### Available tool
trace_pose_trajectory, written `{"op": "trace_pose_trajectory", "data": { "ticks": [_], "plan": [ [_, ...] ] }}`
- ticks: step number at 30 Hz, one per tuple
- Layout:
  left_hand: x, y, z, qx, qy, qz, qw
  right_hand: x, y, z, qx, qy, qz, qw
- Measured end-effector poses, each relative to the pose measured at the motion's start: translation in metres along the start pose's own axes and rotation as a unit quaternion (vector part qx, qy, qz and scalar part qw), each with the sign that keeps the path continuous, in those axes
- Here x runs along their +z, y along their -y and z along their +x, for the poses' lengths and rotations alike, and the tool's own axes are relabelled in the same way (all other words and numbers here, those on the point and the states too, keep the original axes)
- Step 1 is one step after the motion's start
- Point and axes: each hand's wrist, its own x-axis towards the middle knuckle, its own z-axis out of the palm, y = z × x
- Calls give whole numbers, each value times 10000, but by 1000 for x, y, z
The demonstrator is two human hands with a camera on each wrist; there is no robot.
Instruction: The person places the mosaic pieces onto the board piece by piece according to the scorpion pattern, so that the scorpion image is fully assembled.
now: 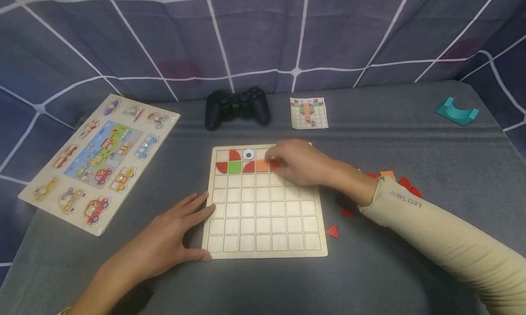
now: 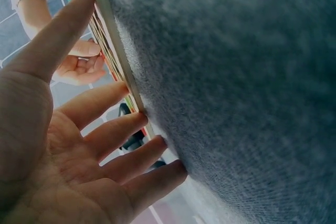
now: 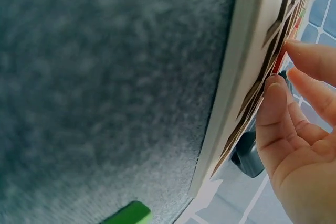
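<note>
A wooden grid board (image 1: 263, 226) lies flat on the grey cloth. My right hand (image 1: 304, 162) is over its upper right part, pinching a red quarter-circle piece (image 3: 279, 62) between thumb and fingers at the board's surface. Just left of those fingertips, an orange square (image 1: 260, 166) sits in the second row. Also in the top two rows are a green square (image 1: 234, 167), a round eye piece (image 1: 248, 154) and several red quarter-circles (image 1: 221, 168). With fingers spread, my left hand (image 1: 170, 235) touches the board's left edge; its fingertips rest along that side in the left wrist view.
Loose red and orange pieces (image 1: 387, 174) lie right of the board, partly behind my right forearm; a red triangle (image 1: 333, 231) is nearer. Behind are a black game controller (image 1: 237, 108) and a pattern card (image 1: 309, 114). A vehicle puzzle (image 1: 141, 182) lies left, a teal curved piece (image 1: 456, 114) far right.
</note>
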Motion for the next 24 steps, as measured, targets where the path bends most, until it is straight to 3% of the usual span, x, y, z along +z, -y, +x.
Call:
{"op": "trace_pose_trajectory", "data": {
  "ticks": [7, 13, 19, 24],
  "plan": [
    [0, 0, 0, -42, 40, 4, 10000, 0, 2, -1, 109, -4, -62, 9999],
    [1, 0, 0, -61, 35, 8, 10000, -2, 1, -4, -50, -67, 14, 10000],
    [0, -1, 0, -31, 27, -34, 10000, -8, 0, -11, -205, -234, 58, 9995],
    [-1, -1, 0, -53, 81, -56, 9999, -16, -4, -21, -103, -262, 12, 9996]
  ]
}}
